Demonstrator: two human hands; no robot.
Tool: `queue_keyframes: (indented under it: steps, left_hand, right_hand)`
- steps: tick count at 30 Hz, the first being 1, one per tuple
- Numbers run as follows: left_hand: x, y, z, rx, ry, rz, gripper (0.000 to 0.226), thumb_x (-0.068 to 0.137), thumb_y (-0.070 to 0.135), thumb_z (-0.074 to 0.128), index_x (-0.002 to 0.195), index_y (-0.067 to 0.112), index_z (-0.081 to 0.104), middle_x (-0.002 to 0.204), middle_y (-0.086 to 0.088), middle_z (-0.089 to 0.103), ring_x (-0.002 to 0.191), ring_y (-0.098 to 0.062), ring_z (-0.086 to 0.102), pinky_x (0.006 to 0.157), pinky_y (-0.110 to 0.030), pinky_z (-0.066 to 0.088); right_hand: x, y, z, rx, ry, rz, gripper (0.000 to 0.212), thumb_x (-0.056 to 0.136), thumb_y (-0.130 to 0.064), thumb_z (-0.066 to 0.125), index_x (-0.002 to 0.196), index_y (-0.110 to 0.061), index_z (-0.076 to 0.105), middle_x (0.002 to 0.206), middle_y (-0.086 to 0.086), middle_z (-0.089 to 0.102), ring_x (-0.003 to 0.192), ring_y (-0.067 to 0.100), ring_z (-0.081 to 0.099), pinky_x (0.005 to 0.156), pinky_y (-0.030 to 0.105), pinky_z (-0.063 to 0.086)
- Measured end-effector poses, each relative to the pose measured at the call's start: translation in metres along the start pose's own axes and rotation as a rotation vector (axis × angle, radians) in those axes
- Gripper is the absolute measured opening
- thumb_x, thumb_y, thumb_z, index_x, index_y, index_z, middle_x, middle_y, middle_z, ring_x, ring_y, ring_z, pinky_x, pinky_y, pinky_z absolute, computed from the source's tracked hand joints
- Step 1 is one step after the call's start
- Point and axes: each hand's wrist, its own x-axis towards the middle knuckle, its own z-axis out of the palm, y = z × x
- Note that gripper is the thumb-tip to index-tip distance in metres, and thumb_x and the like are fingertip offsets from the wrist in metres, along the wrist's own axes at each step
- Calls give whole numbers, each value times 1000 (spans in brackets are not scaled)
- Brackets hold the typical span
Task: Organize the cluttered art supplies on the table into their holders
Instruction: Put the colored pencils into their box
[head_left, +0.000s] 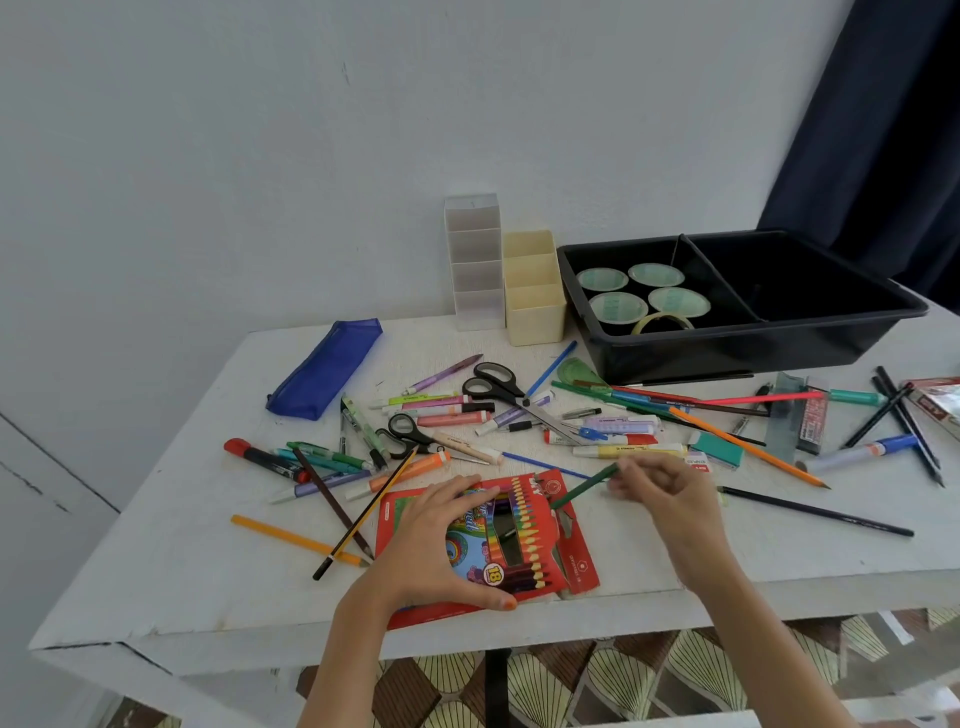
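Green pencil (584, 486) slants with its lower end at the open flap of the red pencil box (571, 561), which lies at the middle of the bench's (182, 571) near edge. We see the right grip (660, 483) pinching the pencil's upper end, and the left grip (441, 540) clasping the box between fingers and thumb. Scissors (498, 387) lie mid-bench; a clear holder (472, 260), cream holder (532, 291) and black tray (779, 332) line the far edge.
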Motion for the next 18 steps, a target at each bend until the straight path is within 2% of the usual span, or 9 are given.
queue_keyframes:
  steps: [3, 5, 7, 13, 18]
  left_hand:
    - [0, 2, -1, -1, -7, -3, 99, 47, 73, 75, 130, 63, 21, 151, 24, 10, 141, -5, 4, 116, -44, 10]
    - [0, 2, -2, 6, -6, -3, 100, 48, 72, 75, 131, 61, 21, 151, 23, 10, 140, -4, 4, 116, -43, 10]
    - [0, 3, -2, 9, -8, -5, 101, 49, 72, 75, 133, 60, 21, 151, 24, 9, 140, -3, 4, 116, -42, 10]
    - [0, 4, -1, 13, -6, -4, 103, 49, 72, 75, 136, 57, 21, 151, 23, 8, 141, -4, 2, 116, -42, 10]
    - [-1, 9, -3, 25, -27, 11, 107, 52, 69, 76, 141, 50, 21, 143, 31, 1, 137, 4, -14, 115, -41, -1]
  right_hand:
    - [-7, 10, 5, -245, -138, -57, 9, 79, -13, 71, 87, -15, 71, 77, 2, 72, 73, 13, 67, 66, 19, 54]
    - [-8, 17, 11, -497, -177, -177, 10, 76, -19, 75, 82, -25, 72, 78, -5, 69, 73, 6, 61, 65, 15, 49]
    - [-8, 23, 21, -654, -191, -279, 11, 74, -21, 77, 84, -25, 72, 80, -9, 63, 71, 7, 55, 63, 13, 45]
    - [-13, 37, 43, -860, -168, -408, 13, 77, -19, 74, 89, -14, 75, 86, -7, 54, 84, 6, 46, 67, 11, 33]
    - [-17, 36, 48, -791, -66, -340, 13, 76, -10, 75, 88, -14, 71, 86, -6, 53, 72, 0, 47, 62, 8, 34]
